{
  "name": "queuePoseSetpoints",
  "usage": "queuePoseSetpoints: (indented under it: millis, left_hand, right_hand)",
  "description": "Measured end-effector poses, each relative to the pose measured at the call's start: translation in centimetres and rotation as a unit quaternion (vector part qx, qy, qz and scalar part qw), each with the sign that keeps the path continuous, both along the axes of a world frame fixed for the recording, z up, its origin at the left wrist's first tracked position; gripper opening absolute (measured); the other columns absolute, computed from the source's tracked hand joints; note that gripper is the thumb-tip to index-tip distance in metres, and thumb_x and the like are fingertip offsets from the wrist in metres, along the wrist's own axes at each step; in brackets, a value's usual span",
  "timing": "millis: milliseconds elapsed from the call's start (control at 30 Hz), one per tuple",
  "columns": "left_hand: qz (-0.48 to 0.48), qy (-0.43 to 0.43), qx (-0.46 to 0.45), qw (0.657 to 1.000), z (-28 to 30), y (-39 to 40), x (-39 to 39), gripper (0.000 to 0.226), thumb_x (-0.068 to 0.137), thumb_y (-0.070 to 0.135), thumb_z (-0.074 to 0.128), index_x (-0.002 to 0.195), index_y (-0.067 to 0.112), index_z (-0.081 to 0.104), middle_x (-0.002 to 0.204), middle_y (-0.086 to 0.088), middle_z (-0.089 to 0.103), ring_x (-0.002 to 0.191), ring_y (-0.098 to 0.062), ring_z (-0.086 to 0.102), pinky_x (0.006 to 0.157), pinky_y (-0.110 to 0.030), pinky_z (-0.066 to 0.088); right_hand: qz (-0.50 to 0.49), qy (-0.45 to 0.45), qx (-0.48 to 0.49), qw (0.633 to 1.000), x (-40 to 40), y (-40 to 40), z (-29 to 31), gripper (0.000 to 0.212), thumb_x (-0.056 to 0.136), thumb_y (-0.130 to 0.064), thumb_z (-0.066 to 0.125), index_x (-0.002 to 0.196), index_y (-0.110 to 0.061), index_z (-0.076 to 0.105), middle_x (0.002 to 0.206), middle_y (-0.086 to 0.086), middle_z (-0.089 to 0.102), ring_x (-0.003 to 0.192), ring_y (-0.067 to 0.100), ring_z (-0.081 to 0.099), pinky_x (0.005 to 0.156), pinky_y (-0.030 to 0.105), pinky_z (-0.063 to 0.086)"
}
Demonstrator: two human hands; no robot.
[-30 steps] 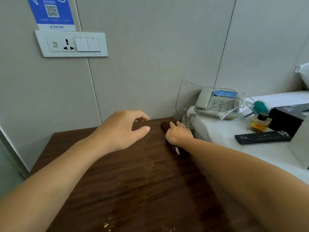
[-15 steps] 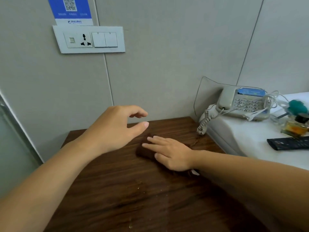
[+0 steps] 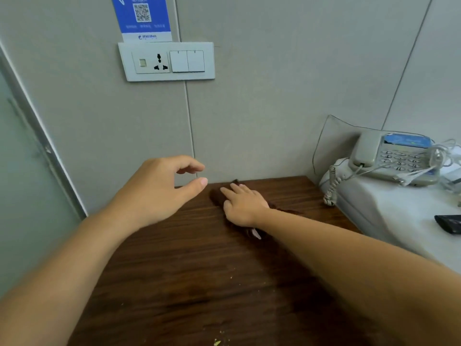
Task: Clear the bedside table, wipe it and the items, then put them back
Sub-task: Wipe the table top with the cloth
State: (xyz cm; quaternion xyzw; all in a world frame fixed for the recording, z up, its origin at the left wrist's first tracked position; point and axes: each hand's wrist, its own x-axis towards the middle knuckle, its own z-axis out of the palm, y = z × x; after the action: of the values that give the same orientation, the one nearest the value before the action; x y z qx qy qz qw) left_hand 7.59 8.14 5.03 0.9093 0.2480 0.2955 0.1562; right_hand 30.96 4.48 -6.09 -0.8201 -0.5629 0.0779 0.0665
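The right hand [image 3: 243, 208] lies flat, fingers straight, pressing a dark brown cloth [image 3: 219, 196] onto the bench [image 3: 174, 270] near its back edge, close to the wall. The left hand [image 3: 159, 191] hovers above the bench just left of it, loosely curled, thumb and forefinger apart, holding nothing.

Judging from this, the clearing looks done: nothing but the cloth and the hands is on the bench top. Wiping the bench seems to be the step in hand, and it is not finished, since pale crumbs [image 3: 217, 342] lie near the front edge. Wiping the items and putting them back appear to be left.

The items sit on the white bed [image 3: 374, 213] to the right: one phone [image 3: 396, 158] with its coiled cord hanging over the bed's edge, one dark remote [image 3: 449, 224] cut off by the frame, and a tangle of white cable [image 3: 444, 156] whose count I cannot tell. Anything further right is out of view.

On the wall, one socket plate [image 3: 166, 61] with two switches, and one blue sign [image 3: 142, 17] above it.
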Motion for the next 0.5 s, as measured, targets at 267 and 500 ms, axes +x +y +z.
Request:
queuePoseSetpoints:
  millis: [267, 500]
  left_hand:
    - [0.024, -0.095, -0.077, 0.992, -1.0, 2.9, -5.0, 0.016, 0.09, 0.04, 0.074, 0.105, 0.037, 0.075, 0.101, 0.03, 0.072, 0.093, 0.011, 0.065, 0.084, -0.026, 0.05]
    - [0.076, -0.091, -0.079, 0.99, -1.3, 5.7, -8.4, 0.024, 0.09, 0.04, 0.076, 0.113, 0.032, 0.074, 0.105, 0.02, 0.073, 0.105, -0.003, 0.067, 0.094, -0.037, 0.053]
  right_hand:
    - [-0.179, 0.001, 0.022, 0.984, 4.4, -3.1, -0.2, 0.061, 0.102, -0.045, 0.024, 0.158, -0.021, 0.03, 0.164, 0.012, 0.028, 0.152, 0.033, 0.022, 0.122, 0.049, 0.022]
    - [-0.141, 0.012, 0.024, 0.99, -3.8, 4.5, 0.2, 0.065, 0.097, -0.044, 0.024, 0.159, -0.024, 0.029, 0.166, 0.012, 0.024, 0.152, 0.036, 0.019, 0.121, 0.049, 0.019]
